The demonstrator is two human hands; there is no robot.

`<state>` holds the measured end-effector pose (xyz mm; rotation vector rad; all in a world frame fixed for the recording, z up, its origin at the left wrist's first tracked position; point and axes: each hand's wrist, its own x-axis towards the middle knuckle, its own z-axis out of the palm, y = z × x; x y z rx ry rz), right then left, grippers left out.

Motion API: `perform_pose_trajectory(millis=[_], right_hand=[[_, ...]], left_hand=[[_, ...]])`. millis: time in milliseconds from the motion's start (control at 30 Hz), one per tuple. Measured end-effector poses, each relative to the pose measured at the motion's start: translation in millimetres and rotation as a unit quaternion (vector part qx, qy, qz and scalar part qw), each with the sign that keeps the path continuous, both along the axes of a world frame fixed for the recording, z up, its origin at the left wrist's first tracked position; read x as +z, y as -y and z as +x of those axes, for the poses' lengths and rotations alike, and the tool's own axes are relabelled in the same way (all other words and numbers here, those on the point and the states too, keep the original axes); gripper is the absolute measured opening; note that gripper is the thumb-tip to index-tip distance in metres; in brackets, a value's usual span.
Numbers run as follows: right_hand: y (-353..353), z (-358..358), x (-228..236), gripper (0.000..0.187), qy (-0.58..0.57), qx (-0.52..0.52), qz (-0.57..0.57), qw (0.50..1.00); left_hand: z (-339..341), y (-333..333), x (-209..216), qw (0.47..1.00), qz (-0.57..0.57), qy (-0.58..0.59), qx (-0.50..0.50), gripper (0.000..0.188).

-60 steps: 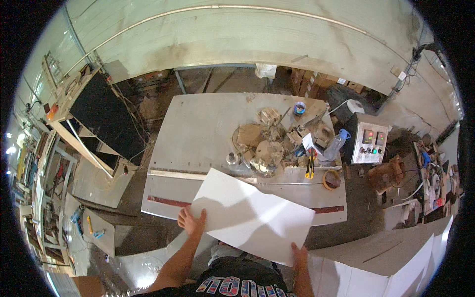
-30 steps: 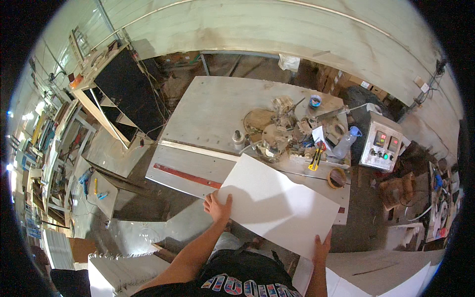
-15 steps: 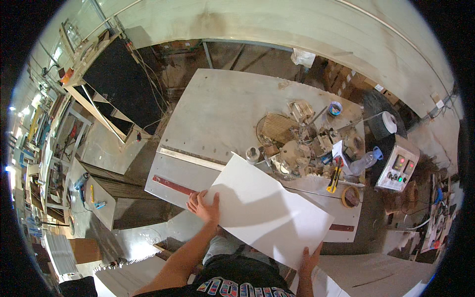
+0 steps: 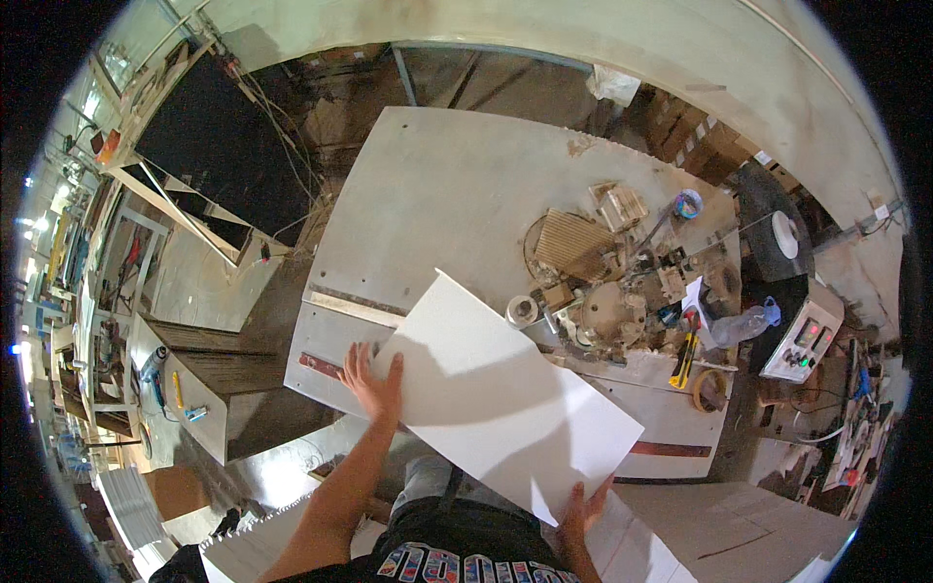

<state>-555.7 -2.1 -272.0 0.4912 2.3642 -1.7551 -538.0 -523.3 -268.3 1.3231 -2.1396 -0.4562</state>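
Observation:
A white rectangular board (image 4: 505,389) is held in front of my body, slanting over the near edge of the machine's grey table (image 4: 428,194). At its left end my left hand (image 4: 376,384) grips the edge, thumb on the top face and fingers spread along the side. My right hand (image 4: 583,507) holds the near right corner, thumb on top; the fingers beneath are partly hidden. The board's far edge lies close to the dusty machine head (image 4: 607,311) and a small round roller (image 4: 522,311).
On the table lie a yellow utility knife (image 4: 684,361), a tape roll (image 4: 710,391) and a plastic bottle (image 4: 748,323). A control box (image 4: 803,335) stands at the right. Left are a grey cabinet (image 4: 224,389) with a heat gun (image 4: 153,364). White panels (image 4: 641,544) lie near my right side.
The board has shifted slightly left and away from the machine head, with both hands still on it. My view has turned a little, so the table and machine sit farther right.

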Motion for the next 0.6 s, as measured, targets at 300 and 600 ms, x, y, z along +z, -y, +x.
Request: perform_pose_trajectory(millis=[300, 600], right_hand=[[79, -27, 69, 0.096, 0.084, 0.014, -0.062, 0.994], [49, 9, 40, 0.141, -0.064, 0.319, 0.445, 0.834]], left_hand=[[2, -188, 24, 0.987, 0.118, 0.082, -0.075, 0.108], [-28, -186, 34, 0.980, 0.163, 0.110, 0.002, 0.083]])
